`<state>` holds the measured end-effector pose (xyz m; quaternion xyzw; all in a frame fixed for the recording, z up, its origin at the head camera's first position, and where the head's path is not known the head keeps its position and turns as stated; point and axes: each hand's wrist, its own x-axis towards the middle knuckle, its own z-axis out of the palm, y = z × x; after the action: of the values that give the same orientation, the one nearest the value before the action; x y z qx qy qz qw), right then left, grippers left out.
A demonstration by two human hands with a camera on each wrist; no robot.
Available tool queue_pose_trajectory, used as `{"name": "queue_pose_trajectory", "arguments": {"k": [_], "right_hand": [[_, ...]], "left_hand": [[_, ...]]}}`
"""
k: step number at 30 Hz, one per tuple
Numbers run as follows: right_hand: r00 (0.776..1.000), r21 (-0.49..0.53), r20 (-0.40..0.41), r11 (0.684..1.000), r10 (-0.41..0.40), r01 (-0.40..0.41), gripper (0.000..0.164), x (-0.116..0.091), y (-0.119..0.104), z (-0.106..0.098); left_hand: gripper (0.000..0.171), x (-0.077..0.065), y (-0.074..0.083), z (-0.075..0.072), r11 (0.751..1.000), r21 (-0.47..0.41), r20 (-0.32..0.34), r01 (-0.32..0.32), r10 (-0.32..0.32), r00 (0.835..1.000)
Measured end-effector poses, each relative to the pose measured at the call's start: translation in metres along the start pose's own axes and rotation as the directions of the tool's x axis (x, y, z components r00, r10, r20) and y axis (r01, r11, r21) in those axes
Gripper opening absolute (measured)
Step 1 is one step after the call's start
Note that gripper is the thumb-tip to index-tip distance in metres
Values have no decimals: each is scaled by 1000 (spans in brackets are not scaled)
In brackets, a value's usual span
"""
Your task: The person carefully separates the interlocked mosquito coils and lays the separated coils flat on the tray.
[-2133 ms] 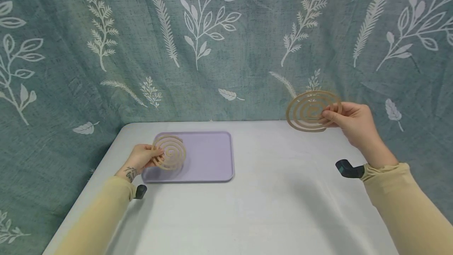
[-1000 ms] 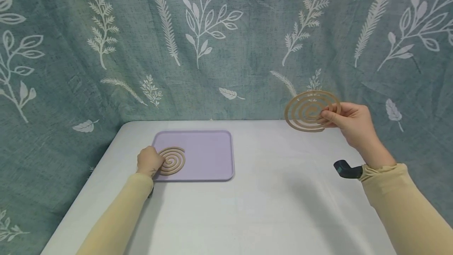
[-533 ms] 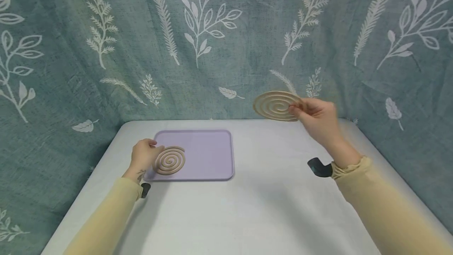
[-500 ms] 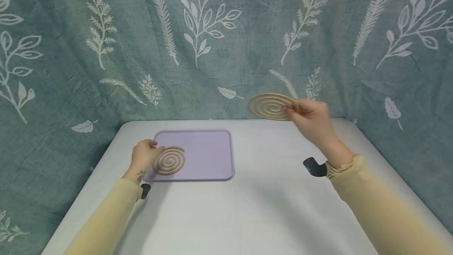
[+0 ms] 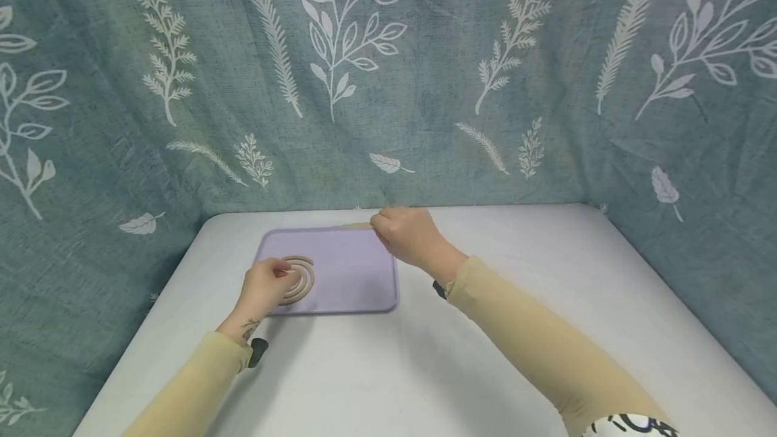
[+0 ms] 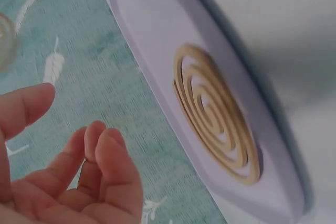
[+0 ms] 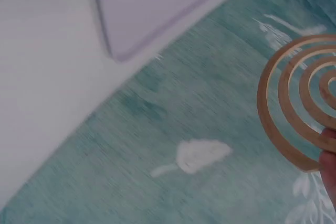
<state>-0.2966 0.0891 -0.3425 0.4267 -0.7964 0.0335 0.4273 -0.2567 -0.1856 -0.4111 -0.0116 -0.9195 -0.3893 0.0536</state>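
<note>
One mosquito coil (image 6: 214,119) lies flat on the left part of a lilac tray (image 5: 358,282). My left hand (image 5: 261,288) hovers just above it and partly covers it in the head view. In the left wrist view that hand's thumb and fingers stand apart with nothing between them. My right hand (image 5: 409,235) is above the tray's far right corner, its back turned to the head camera. It pinches a second mosquito coil (image 7: 284,93) by the outer rings; in the head view only a thin edge of this coil shows, the rest hidden behind the hand or seen edge-on.
The tray stands toward the back left of a white table (image 5: 485,329). Behind the table hangs a green curtain (image 5: 425,86) with white leaf prints. Dark wrist cameras sit under both yellow sleeves (image 5: 516,315).
My left hand set its coil down on the tray, released it and lifted slightly. My right hand carried its coil leftward from the far right to the tray's back right corner, turning it edge-on.
</note>
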Motion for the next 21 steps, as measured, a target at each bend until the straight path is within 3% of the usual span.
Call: {"name": "queue_pose_trajectory", "arguments": {"k": [3, 6, 9, 13, 15, 17, 21], "right_hand": [[996, -44, 90, 999, -15, 19, 17, -6, -12, 24], [970, -73, 240, 996, -29, 48, 12, -13, -26, 43], [915, -82, 401, 993, -47, 86, 5, -19, -39, 56], [830, -81, 557, 993, -25, 84, 11, -26, -52, 68], [800, -80, 600, 995, -2, 63, 14, -30, -55, 73], [785, -71, 620, 997, 11, 42, 17, -32, -58, 77], [786, -57, 618, 997, -2, 47, 20, -37, -63, 85]], "left_hand": [[34, -4, 1, 5, 1000, -3, -2, -11, 11, 1000], [31, -7, 1, 10, 1000, -8, 3, 2, -2, 1000], [29, -8, 2, 13, 999, -23, 9, 28, -27, 1000], [29, -9, 2, 15, 998, -35, 17, 43, -43, 999], [30, -9, 3, 14, 999, -30, 20, 45, -44, 999], [31, -9, 3, 14, 999, -27, 20, 44, -43, 999], [32, -10, 3, 13, 999, -33, 25, 40, -39, 999]]}}
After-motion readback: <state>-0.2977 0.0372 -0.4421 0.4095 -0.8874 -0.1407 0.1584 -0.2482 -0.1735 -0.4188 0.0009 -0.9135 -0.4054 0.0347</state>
